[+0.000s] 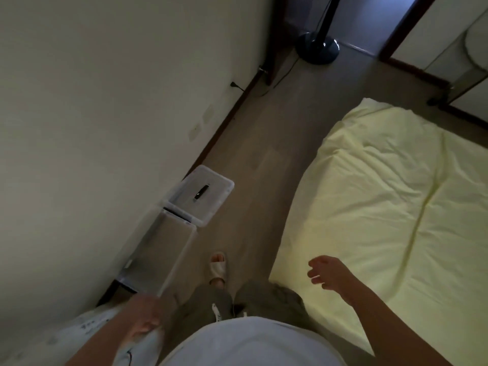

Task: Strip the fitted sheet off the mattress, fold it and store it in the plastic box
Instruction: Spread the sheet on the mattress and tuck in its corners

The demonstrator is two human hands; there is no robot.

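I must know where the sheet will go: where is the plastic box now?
In the head view, the plastic box stands on the floor at the left, against the wall, beside the person's foot; a clear lid sits beyond it.

The sheet (396, 202) lies over the mattress (289, 241) at the right. The box (161, 249) stands against the wall (92, 128) at the left, its lid (203, 196) just beyond it. Between box and mattress — bare floor (264, 159), with a foot (217, 268) on it. A fan stand (317, 47) is at the far end.
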